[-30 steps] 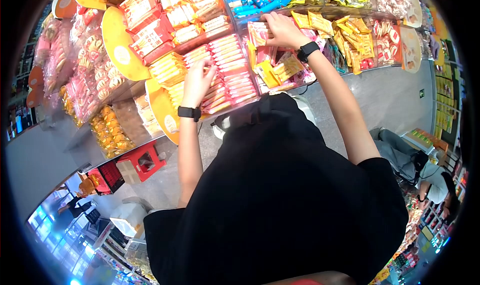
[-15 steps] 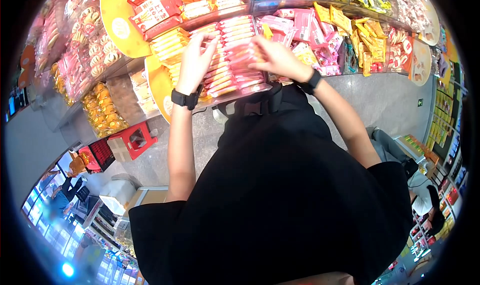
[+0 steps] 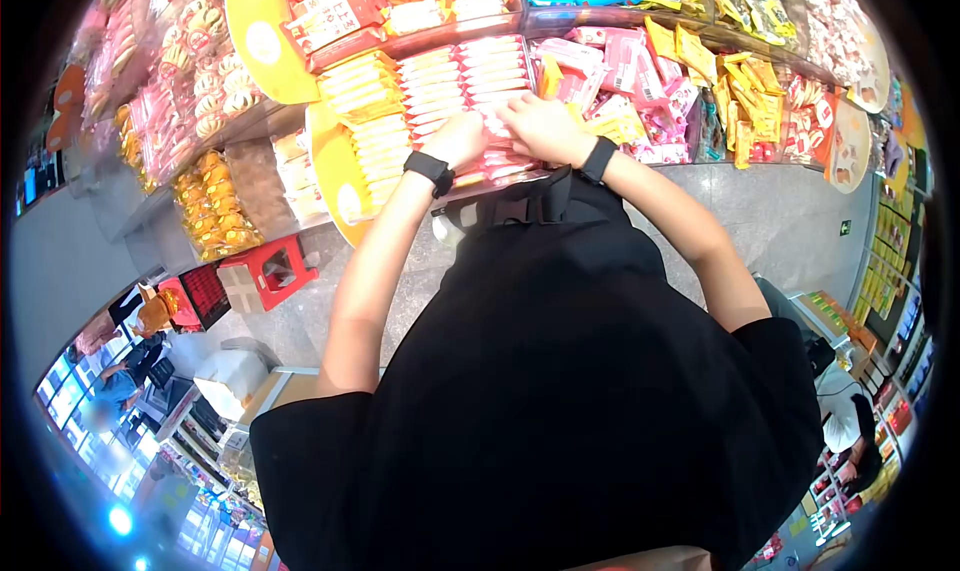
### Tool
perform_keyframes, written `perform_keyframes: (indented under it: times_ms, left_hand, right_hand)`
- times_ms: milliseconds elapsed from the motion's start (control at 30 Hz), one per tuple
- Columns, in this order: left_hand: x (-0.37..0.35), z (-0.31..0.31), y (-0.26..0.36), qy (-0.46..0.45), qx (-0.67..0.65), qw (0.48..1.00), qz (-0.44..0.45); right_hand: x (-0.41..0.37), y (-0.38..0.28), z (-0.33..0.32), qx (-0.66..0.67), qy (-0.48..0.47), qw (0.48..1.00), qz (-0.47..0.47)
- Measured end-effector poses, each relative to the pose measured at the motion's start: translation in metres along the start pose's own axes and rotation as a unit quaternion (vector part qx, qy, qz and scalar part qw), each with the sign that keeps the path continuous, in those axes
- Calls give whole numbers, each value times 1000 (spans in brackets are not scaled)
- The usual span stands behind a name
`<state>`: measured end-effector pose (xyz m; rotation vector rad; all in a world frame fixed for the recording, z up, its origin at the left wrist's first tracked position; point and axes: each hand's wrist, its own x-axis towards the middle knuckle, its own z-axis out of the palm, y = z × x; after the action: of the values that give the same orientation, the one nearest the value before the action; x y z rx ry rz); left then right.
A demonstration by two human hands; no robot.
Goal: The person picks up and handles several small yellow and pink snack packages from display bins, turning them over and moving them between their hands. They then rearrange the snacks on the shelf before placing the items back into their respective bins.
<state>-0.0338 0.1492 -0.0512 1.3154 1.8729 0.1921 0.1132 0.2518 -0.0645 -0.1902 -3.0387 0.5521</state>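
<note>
Rows of small pink-and-white packets [image 3: 495, 63] lie stacked in a clear bin, beside rows of yellow packets [image 3: 382, 151]. My left hand [image 3: 460, 139] rests over the near part of the pink rows, its fingers curled and partly hidden. Close to its right, my right hand [image 3: 540, 128] is over the same rows with its fingers bent down onto the packets. Whatever either hand may be holding is too small and bright to make out. Each wrist wears a black band.
Loose pink packets [image 3: 625, 63] fill the bin to the right, with yellow packets [image 3: 752, 96] beyond. Red packs [image 3: 338, 16] lie behind. A red stool [image 3: 275, 274] stands on the floor at left. A person [image 3: 843, 411] is at the far right.
My left hand has moved right and down, from above the left pink row to beside my right hand. My right hand has shifted slightly right and down; the view has shifted a little.
</note>
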Motion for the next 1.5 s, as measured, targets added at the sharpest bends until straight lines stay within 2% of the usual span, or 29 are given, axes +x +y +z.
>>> perform_keyframes:
  times_ms: [100,167,200,267,367,433,500,600,667,767,833,900,967,1033,1067,1100,1167,1200,1333,1467,1500]
  left_hand:
    - [0,9,-3,-24,1,999,-25]
    - [-6,17,0,151,74,986,-13]
    - [-4,18,2,151,74,986,-12]
    - [0,22,8,202,172,964,20]
    - [13,37,5,193,219,956,37]
    - [24,44,4,196,238,951,31]
    - [26,43,3,212,255,943,25]
    - [25,41,4,210,262,941,34]
    - [26,46,4,237,311,919,44]
    - [32,52,-3,236,311,920,26]
    - [33,51,-4,226,308,924,15]
    - [33,52,-2,216,301,929,4]
    - [32,52,0,201,303,931,-25]
    - [29,53,3,228,302,925,-19]
    - [26,52,4,253,302,919,-10]
    - [26,50,5,250,305,919,-10]
    - [26,44,8,256,375,887,87]
    - [25,43,11,222,375,893,110]
    - [27,43,20,195,344,905,158]
    - [32,51,19,201,357,902,139]
    - [31,50,19,193,343,911,126]
  right_hand:
    - [4,-1,20,-37,11,999,-9]
    - [2,3,21,-54,8,998,-31]
    - [1,3,20,-52,32,997,-38]
    - [-4,6,17,-50,57,996,-45]
    - [-13,11,13,-109,72,991,-26]
    - [-18,15,17,-141,16,990,-28]
    - [-19,16,16,-150,36,988,-24]
    - [-20,15,16,-135,77,988,-19]
    - [-21,12,12,-116,63,991,-7]
    - [-21,19,3,-59,43,997,2]
    - [-28,29,-26,80,19,995,53]
    - [-39,45,-50,76,147,977,136]
    - [-53,62,-70,-92,247,941,213]
    - [-65,64,-81,-175,173,898,364]
    - [-68,69,-77,-176,134,890,398]
    - [-68,72,-71,-173,134,890,400]
    - [-66,77,-61,-140,164,889,403]
    - [-61,79,-54,-158,180,884,400]
    - [-47,76,-48,-152,148,875,434]
    - [-48,90,-40,-116,190,873,435]
    - [-49,93,-41,-57,182,872,450]
